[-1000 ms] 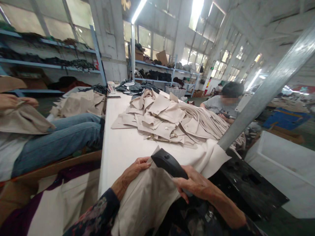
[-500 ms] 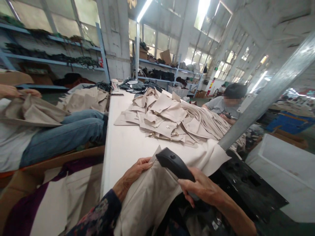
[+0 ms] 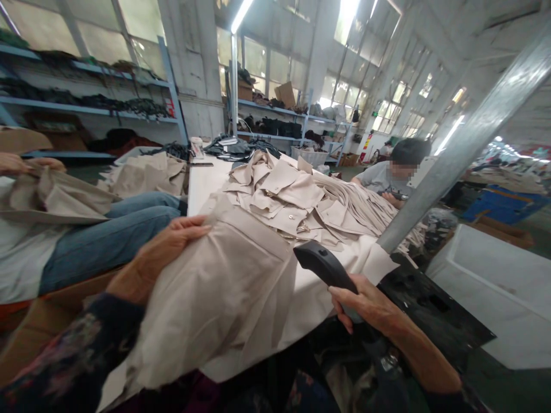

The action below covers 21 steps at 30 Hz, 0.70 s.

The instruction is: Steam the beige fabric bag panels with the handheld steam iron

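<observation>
A left hand (image 3: 161, 252), fingers and thumb pinched on its upper left part, holds up a wrinkled beige cloth piece (image 3: 215, 287) across the near left corner of a white-topped bench (image 3: 204, 186). The right hand (image 3: 361, 301) wraps around a curved black handheld tool (image 3: 325, 265), its head just right of the cloth. Farther back, heaped beige fabric pieces (image 3: 290, 189) extend toward the bench's right edge.

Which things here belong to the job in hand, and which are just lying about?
In the job:
beige fabric, held by the left hand
black handheld tool, gripped by the right hand
probably the beige pile on the white table

Apparently just about:
dark items at the table's far end
white bin
blue shelves
</observation>
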Available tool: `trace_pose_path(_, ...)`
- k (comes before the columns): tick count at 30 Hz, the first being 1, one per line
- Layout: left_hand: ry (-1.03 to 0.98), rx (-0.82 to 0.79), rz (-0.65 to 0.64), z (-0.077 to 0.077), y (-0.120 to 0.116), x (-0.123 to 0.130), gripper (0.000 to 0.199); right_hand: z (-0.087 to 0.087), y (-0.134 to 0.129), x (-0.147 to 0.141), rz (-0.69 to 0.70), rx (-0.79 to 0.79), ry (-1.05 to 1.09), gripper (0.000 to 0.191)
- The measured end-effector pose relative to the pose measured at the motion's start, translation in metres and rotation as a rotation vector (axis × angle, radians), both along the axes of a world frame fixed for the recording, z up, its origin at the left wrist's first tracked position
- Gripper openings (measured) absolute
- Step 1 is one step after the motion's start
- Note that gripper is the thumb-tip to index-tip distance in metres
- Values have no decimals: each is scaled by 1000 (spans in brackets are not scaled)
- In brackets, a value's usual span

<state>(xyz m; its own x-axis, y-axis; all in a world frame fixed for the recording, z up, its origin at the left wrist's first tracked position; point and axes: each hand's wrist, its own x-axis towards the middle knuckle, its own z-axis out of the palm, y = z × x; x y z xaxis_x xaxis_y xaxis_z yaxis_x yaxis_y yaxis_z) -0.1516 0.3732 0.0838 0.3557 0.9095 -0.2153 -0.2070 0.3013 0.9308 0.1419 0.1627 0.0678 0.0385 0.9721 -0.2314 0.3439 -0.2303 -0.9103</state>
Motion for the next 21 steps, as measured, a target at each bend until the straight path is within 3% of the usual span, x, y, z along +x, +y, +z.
trace_pose_path(3, -5, 159, 167, 54, 5, -8, 28, -6, -12, 1, -13, -15, 7, 33)
trace_pose_path(5, 62, 415, 143, 79, 2, -1, 26, -8, -17, 0, -14, -18, 15, 34)
trace_pose_path(8, 219, 851, 28, 92, 1, 22, 34, -7, -23, -3, -34, -26, -9, 36)
trace_pose_path(10, 326, 1027, -31, 83, 3, 41, 41, -5, -27, -2, -35, -30, -30, 34)
trace_pose_path(13, 467, 1143, -128, 38, -4, 73, 44, -4, -34, 1, -15, -38, -49, 31)
trace_pose_path(15, 552, 1189, -253, -13, -20, 91, 34, -8, -38, 4, -15, -50, -58, 28)
trace_pose_path(18, 747, 1291, -589, -95, -55, 104, 38, -16, -43, 7, -31, -72, -54, 24)
trace_pose_path(20, 941, 1384, -675, -133, -75, 102, 47, -20, -45, 8, -36, -93, -41, 24)
trace_pose_path(21, 1016, 1405, -705, -143, -80, 97, 45, -22, -45, 7, -35, -106, -35, 24)
